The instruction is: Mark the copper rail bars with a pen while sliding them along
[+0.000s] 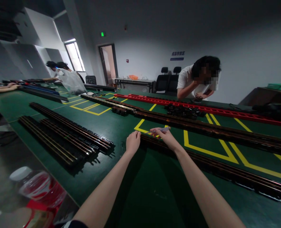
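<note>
My right hand [165,138] is closed around a small screwdriver [166,129] with a pale, shiny handle. Its thin shaft points left, toward my left hand [132,142]. The left hand's fingers are curled over the near end of a long dark track rail [202,160] lying on the green table. From there the rail runs off to the right, with copper-coloured strips along its top. My left fingertips and the screwdriver's tip are close together; whether they touch cannot be made out.
Several dark track rails [66,136] lie at the left. Beyond my hands stretch another long rail [190,122], a red ladder-like frame [154,100] and a black cable heap [183,110]. A co-worker [188,79] sits opposite. A bottle [39,186] stands by the table's left edge.
</note>
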The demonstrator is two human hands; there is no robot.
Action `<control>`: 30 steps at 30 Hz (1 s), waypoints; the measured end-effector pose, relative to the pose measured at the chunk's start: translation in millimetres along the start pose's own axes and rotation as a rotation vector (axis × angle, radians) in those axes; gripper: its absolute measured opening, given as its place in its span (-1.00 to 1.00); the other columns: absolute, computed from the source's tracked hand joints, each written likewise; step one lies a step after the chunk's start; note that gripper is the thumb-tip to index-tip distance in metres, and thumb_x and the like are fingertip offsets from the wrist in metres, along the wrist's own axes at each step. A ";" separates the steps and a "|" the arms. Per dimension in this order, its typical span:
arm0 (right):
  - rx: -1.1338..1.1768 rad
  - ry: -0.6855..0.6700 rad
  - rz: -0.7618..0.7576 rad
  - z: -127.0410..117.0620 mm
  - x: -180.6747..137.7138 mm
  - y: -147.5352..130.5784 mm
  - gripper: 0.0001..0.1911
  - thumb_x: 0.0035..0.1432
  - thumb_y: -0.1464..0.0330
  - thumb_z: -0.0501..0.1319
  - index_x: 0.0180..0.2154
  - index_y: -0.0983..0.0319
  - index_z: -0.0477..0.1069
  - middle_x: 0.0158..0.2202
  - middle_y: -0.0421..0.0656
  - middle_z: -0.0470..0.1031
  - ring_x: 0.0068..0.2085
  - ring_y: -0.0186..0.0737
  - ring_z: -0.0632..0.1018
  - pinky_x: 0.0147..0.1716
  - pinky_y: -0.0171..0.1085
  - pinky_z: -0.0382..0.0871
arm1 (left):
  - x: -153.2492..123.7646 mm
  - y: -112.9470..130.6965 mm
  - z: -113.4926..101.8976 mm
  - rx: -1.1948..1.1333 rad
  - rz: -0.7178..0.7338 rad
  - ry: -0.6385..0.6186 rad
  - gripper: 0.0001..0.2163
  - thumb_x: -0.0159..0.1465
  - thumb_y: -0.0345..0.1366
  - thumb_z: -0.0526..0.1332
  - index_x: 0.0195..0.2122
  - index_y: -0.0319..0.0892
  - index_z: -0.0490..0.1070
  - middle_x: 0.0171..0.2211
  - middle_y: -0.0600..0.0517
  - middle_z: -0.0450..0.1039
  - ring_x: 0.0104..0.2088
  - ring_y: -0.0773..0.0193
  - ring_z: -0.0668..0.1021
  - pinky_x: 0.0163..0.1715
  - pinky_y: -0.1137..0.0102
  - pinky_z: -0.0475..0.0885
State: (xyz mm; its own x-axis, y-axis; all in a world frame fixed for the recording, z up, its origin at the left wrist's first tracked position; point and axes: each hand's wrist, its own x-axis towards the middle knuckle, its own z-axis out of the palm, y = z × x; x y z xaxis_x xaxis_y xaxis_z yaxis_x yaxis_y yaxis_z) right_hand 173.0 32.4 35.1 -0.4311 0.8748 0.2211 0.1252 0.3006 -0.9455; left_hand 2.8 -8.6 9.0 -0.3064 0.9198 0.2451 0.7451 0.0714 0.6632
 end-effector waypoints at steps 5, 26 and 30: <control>-0.033 -0.025 -0.009 0.0 0.0 1.1 -0.51 0.07 -0.03 0.15 -0.26 0.23 0.53 -0.31 -0.08 0.60 -0.21 -0.14 0.56 -0.18 -0.18 0.36 | 0.8 -2.1 1.7 -0.001 0.013 0.001 -0.73 0.34 -0.32 -0.05 -0.36 -0.18 0.42 -0.33 -0.01 0.50 -0.29 0.23 0.51 -0.28 0.40 0.30; 0.017 0.065 0.029 2.5 1.5 2.8 -0.52 0.05 -0.02 0.16 -0.33 0.27 0.53 -0.36 -0.05 0.59 -0.26 -0.12 0.58 -0.26 -0.20 0.36 | 0.9 -3.2 2.3 0.014 0.030 0.002 -0.72 0.34 -0.29 -0.06 -0.32 -0.17 0.44 -0.31 -0.02 0.52 -0.27 0.23 0.52 -0.26 0.39 0.33; 0.026 0.069 0.014 2.9 2.1 4.3 -0.56 0.06 0.02 0.16 -0.34 0.26 0.53 -0.37 -0.08 0.59 -0.27 -0.15 0.58 -0.28 -0.22 0.35 | 0.1 -2.4 1.8 0.011 0.025 0.004 -0.71 0.34 -0.29 -0.06 -0.33 -0.18 0.43 -0.32 -0.02 0.51 -0.29 0.24 0.52 -0.26 0.39 0.33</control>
State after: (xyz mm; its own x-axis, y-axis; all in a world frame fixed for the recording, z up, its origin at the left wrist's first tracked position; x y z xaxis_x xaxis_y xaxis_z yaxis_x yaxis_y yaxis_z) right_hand 170.0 34.5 30.8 -0.3666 0.9033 0.2228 0.1071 0.2788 -0.9543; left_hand 2.1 -8.0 6.2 -0.2906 0.9196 0.2644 0.7590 0.0533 0.6489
